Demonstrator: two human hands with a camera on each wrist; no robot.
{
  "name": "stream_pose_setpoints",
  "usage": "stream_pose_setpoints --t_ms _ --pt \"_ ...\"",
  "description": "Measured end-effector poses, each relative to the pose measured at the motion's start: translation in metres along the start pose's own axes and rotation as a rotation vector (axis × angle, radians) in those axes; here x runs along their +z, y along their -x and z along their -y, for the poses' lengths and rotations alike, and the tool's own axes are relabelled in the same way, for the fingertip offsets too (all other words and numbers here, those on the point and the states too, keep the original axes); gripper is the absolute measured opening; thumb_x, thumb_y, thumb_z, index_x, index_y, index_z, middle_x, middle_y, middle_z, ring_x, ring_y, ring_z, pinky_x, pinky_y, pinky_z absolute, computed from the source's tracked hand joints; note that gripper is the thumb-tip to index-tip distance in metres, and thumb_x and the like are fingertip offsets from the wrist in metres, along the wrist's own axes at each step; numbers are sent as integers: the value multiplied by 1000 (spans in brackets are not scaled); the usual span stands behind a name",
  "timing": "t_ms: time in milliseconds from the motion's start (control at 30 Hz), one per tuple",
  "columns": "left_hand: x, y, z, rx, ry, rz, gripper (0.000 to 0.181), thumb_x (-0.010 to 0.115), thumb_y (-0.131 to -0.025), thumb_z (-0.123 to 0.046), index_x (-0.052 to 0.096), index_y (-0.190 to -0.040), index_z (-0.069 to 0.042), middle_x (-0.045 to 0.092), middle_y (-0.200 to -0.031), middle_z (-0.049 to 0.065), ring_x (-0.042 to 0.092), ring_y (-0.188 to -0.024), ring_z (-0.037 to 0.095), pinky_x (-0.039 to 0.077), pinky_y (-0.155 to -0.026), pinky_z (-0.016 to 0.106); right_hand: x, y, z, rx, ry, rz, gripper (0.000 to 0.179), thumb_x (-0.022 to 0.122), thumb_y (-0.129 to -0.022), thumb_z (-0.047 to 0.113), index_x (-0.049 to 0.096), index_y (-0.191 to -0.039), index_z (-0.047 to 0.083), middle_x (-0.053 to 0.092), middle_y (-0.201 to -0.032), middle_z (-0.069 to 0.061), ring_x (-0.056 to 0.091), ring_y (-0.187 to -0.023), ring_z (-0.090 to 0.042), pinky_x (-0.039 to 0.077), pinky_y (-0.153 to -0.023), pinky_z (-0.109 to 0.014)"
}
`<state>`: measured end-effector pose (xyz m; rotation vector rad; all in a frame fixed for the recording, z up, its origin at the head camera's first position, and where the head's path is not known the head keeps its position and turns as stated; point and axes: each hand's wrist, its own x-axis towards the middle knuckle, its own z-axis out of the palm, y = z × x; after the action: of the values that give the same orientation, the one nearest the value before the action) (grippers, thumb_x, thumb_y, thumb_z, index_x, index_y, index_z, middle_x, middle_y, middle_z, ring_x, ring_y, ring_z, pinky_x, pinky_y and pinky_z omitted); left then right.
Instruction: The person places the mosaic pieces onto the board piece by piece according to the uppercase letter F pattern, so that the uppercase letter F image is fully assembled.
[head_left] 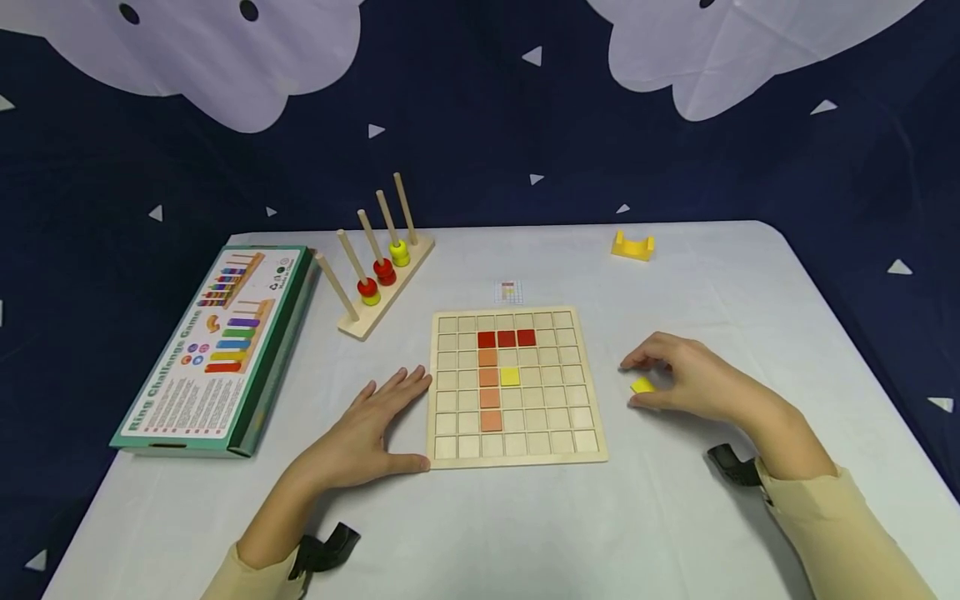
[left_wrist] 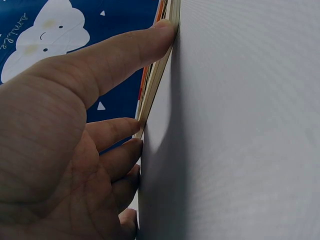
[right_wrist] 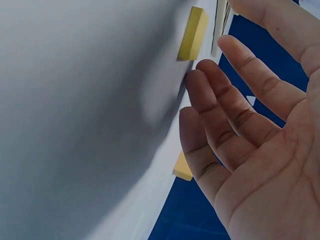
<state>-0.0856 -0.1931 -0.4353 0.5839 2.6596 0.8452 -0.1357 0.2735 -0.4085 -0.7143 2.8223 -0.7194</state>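
Observation:
A wooden grid board (head_left: 517,463) lies flat on the table. It bears a row of red tiles (head_left: 507,338), a column of orange tiles (head_left: 489,377) and one yellow tile (head_left: 510,377). With its fingers spread, my left hand (head_left: 360,442) rests at the board's left side, thumb and index fingertip touching the edge. My right hand (head_left: 697,382) is right of the board, thumb and fingers apart around a loose yellow tile (head_left: 642,385). In the right wrist view this yellow tile (right_wrist: 193,34) lies on the table, just off the fingertips.
A small pattern card (head_left: 508,292) lies behind the board. Back left stands a wooden peg rack (head_left: 386,292) with red and yellow rings, near a green-edged game box (head_left: 213,350). A yellow cradle-shaped piece (head_left: 632,247) sits at the back right.

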Motion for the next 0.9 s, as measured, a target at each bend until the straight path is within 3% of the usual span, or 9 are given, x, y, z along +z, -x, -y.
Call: stream_pose_setpoints --t_ms 500,900 --pt "0 0 0 -11 2 3 110 95 -77 -40 38 -168 -15 32 -177 6 23 -167 36 10 -131 73 -1 9 -7 30 -10 33 42 95 -82 23 78 -119 16 72 -112 9 63 -101 -10 58 -92 -32" --pt "0 0 1 1 0 0 110 95 -78 -41 37 -169 -15 31 -177 8 22 -167 37 9 -131 73 2 7 -12 8 -24 14 37 94 -83 21 78 -116 15 73 -111 10 62 -97 -7 59 -89 -29"
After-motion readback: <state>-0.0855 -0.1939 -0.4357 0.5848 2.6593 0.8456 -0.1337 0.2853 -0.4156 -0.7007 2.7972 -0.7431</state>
